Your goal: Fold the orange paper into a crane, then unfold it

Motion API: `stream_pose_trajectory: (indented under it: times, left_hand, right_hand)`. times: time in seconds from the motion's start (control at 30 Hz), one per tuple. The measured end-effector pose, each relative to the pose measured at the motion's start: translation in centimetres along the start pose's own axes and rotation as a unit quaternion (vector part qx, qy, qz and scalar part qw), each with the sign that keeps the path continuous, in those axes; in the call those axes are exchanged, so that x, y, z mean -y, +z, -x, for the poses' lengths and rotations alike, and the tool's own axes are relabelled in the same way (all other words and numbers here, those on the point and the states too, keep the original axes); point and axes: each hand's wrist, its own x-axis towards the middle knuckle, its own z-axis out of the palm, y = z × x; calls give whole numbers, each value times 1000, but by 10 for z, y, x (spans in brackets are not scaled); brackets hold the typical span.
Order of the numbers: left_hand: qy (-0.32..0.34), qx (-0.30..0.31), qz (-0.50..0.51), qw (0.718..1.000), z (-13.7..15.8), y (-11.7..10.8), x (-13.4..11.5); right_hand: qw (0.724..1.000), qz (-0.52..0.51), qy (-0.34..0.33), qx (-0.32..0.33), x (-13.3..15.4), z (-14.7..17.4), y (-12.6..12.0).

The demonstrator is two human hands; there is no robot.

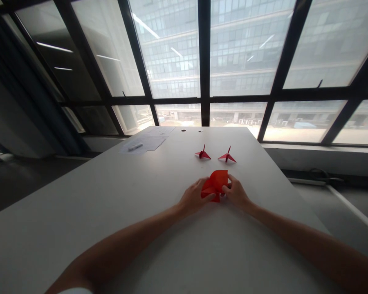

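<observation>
While both hands pinch it at the lower centre of the frame, left hand (194,199) and right hand (236,193) closed on its sides, one red paper (216,184) sits half-folded on the white table (110,212). Just above stand two folded red cranes (203,154) (227,156). At upper left lie some paper sheets (147,142) with one pen (135,146); nothing blocks the hands.

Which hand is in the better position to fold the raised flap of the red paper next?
Probably the right hand: its fingers already pinch the raised flap of the red paper. The left hand lies lower, against the paper's left side.
</observation>
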Motion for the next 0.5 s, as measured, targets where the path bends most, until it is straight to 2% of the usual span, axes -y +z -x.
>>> stream_pose_trajectory:
  times: [0.1,0.23,0.4,0.5]
  left_hand:
    - [14,34,9,999,-1,1,3]
    - [44,35,31,998,-2,0,3]
    - [49,58,10,997,-2,-1,3]
    - [44,51,14,998,-3,0,4]
  right_hand:
    - [998,50,-23,0,-1,-1,-1]
    - [991,127,-35,-18,0,-9,-9]
    - [995,73,-66,-22,-1,-21,-18]
    - [993,61,-96,-38,-5,-22,-19]
